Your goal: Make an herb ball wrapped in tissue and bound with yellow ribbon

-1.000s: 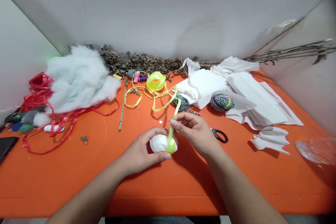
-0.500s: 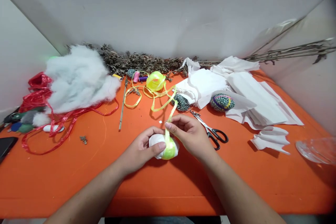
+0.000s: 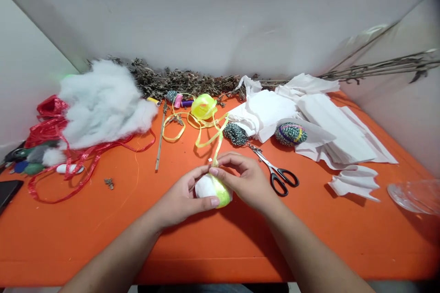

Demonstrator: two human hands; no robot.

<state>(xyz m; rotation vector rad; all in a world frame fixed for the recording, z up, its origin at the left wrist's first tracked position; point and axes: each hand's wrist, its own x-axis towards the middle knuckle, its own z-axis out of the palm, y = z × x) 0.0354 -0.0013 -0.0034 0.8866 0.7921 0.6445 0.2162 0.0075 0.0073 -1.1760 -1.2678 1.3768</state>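
Observation:
A small white ball (image 3: 205, 187) with a yellow-green band round its right part is held low over the orange table. My left hand (image 3: 182, 194) grips it from the left, thumb on the front and fingers behind. Between the thumb and fingers of my right hand (image 3: 240, 176) is a yellow ribbon (image 3: 217, 149), pressed against the top of the ball. That ribbon runs back in loose loops to a yellow ribbon roll (image 3: 204, 106). Part of the ball is hidden by my fingers.
Black-handled scissors (image 3: 280, 175) lie right of my right hand. Beyond are a dark yarn bundle (image 3: 235, 134), a wrapped yarn ball (image 3: 290, 134) and white paper sheets (image 3: 338, 128). White stuffing (image 3: 106, 105) and red ribbon (image 3: 90, 171) lie left; dried stems (image 3: 192, 82) line the back.
My right hand has drawn the ribbon down and slightly left onto the ball's top. My left thumb has slid lower on the ball. The ribbon's loose stretch has shifted left.

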